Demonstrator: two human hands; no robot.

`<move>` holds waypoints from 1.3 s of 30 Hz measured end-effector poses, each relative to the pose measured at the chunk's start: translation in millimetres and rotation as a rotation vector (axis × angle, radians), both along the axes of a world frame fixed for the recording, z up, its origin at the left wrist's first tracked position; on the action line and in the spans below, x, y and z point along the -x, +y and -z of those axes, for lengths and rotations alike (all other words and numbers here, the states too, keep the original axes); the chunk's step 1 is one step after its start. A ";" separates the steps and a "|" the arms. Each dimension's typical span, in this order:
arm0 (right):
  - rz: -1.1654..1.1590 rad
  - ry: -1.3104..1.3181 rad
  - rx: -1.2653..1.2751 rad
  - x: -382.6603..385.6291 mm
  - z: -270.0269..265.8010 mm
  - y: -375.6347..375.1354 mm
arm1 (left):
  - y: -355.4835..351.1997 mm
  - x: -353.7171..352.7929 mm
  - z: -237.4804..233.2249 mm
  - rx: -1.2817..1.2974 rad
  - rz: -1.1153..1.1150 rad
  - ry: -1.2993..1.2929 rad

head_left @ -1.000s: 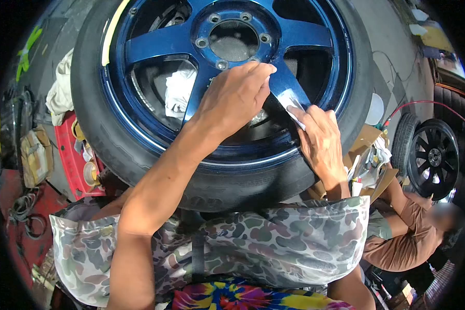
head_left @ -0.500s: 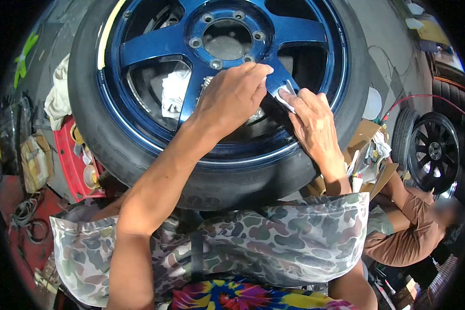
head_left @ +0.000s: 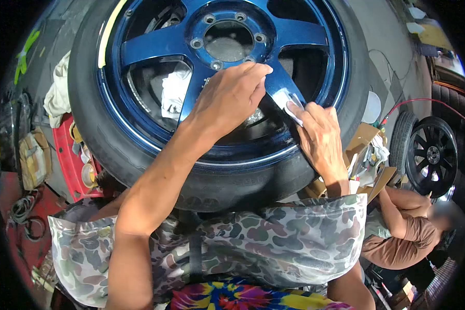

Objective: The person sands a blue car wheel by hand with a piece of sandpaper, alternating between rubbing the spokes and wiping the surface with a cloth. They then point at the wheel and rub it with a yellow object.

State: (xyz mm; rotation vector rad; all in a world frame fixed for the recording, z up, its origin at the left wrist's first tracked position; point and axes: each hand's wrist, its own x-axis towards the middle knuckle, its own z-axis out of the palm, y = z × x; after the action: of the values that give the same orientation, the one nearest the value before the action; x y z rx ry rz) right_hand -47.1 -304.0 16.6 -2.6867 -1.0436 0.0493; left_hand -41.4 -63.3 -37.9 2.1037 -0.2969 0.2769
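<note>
A blue spoked wheel with a black tyre around it lies face up before me. My left hand rests over the lower part of the hub, closed, its fingers curled together; what they grip is hidden, and I cannot tell what it is. My right hand presses a small white folded piece onto the lower-right spoke, fingers bent on top of it. Whitish residue shows on the spoke beside that piece. White cloth shows through the left opening between spokes. Yellow tape runs along the rim's upper left.
A red tray with tape rolls stands left of the tyre, below a pale cloth. On the right are an open cardboard box, a red hose and a black wheel. A person sits at lower right.
My right hand has slid a little outward and down along the spoke with the white piece, exposing whitish residue. My left hand stays nearly in place. The seated person has shifted slightly.
</note>
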 end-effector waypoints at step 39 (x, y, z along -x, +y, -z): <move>-0.045 -0.005 -0.102 7.6 7.4 8.2 | -4.2 0.5 2.5 -0.015 0.026 0.000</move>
State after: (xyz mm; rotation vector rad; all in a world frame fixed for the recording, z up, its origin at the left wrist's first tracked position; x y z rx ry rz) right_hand -54.6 -295.7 9.2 -2.5731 -1.0785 -0.0017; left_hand -41.9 -67.5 -40.4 2.1137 -0.3265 0.2598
